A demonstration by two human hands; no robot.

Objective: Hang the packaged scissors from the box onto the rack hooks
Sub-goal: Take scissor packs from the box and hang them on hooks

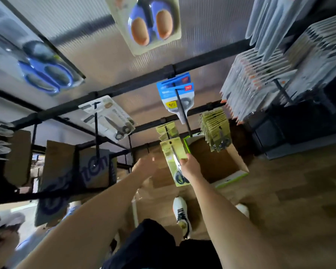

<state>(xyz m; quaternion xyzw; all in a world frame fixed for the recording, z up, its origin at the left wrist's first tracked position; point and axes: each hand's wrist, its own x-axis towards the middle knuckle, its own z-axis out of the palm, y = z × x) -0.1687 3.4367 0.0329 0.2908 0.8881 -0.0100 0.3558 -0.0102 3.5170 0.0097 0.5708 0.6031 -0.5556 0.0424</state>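
My right hand [188, 165] grips a pack of scissors on a yellow-green card [174, 162], held upright just below a rack hook [166, 131] that carries a few of the same packs. The card's hole end points up toward that hook. My left hand [145, 167] hovers blurred to the left of the pack, fingers spread and holding nothing. An open cardboard box with green and white sides [235, 175] stands on the floor right behind the held pack. A fuller row of matching packs [215, 129] hangs on the hook to the right.
Black rack bars [124, 88] cross the view, with long hooks sticking toward me. Blue-handled scissors packs [47, 72] hang upper left, a blue-card pack [176, 96] hangs at centre, dense white packs [260, 78] at right. Cardboard boxes [54, 171] sit lower left. My white shoe [180, 212] is on the wood floor.
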